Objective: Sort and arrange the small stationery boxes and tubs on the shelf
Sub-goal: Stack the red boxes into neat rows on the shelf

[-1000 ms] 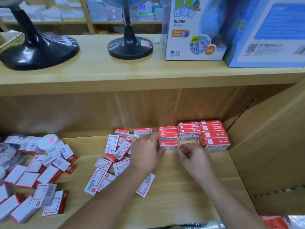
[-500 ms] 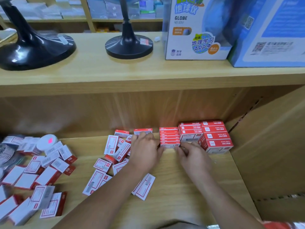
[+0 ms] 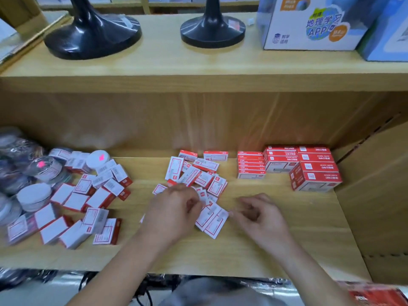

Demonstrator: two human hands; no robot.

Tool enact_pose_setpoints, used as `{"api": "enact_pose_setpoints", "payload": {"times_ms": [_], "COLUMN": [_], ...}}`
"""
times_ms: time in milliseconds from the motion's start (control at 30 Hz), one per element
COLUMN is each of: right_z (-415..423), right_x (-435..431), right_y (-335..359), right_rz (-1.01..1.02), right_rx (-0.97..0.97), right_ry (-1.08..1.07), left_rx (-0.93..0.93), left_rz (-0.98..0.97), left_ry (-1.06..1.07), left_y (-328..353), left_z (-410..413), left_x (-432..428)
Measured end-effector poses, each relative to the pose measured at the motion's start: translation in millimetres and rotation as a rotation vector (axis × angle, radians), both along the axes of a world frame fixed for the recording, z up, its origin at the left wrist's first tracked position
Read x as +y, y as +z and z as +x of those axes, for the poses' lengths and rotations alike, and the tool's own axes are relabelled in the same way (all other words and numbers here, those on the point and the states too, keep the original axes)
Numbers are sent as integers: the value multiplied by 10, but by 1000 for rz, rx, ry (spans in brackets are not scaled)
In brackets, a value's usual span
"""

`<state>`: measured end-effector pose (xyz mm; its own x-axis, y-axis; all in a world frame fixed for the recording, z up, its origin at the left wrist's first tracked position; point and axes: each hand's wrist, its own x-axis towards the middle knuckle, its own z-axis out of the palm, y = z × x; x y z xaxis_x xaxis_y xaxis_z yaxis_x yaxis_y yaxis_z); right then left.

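Observation:
On the lower wooden shelf (image 3: 287,244) a loose heap of small red-and-white boxes (image 3: 196,173) lies in the middle. My left hand (image 3: 174,213) rests over the heap's near edge, fingers curled round a pair of small boxes (image 3: 213,219). Just right of that pair is my right hand (image 3: 260,217), fingers loosely curled and one fingertip touching the pair's corner. A neat stack of small boxes (image 3: 251,165) stands at the back, beside larger red boxes (image 3: 315,171) stacked against the right wall.
More scattered boxes (image 3: 92,202) and round tubs (image 3: 33,195) crowd the shelf's left side. The side panel (image 3: 375,184) bounds the right. On the upper shelf stand two black globe bases (image 3: 92,34) and a globe carton (image 3: 309,25).
Both hands have drawn back from the neat stack at the rear to the near edge of the loose heap. The camera has tilted down.

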<state>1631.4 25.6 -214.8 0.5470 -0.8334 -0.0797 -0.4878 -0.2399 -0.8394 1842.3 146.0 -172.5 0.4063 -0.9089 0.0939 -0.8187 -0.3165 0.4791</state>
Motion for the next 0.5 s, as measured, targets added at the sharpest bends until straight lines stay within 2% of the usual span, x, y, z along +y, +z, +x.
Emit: {"api": "enact_pose_setpoints", "payload": {"times_ms": [33,133,233,400,500], "right_z": [61,138,156,105,65], "right_x": [87,240,330,349,352], "right_y": [1,-43,-33,-18,76], "right_rz": [-20,-314,-389,-230,47], "right_rx": [86,326,361,189,59], "right_ry": [41,111,80,-11,-141], "left_rx": [-43,-163,-184,-167,30], "left_rz": [43,89,70,61,-16], "left_ry": [18,29,45,5,-24], "left_y": [-19,-137,-233,-238,-215], "left_z": [-74,-274,-308,-308,-287], "left_x": [102,264,284,298,312]}}
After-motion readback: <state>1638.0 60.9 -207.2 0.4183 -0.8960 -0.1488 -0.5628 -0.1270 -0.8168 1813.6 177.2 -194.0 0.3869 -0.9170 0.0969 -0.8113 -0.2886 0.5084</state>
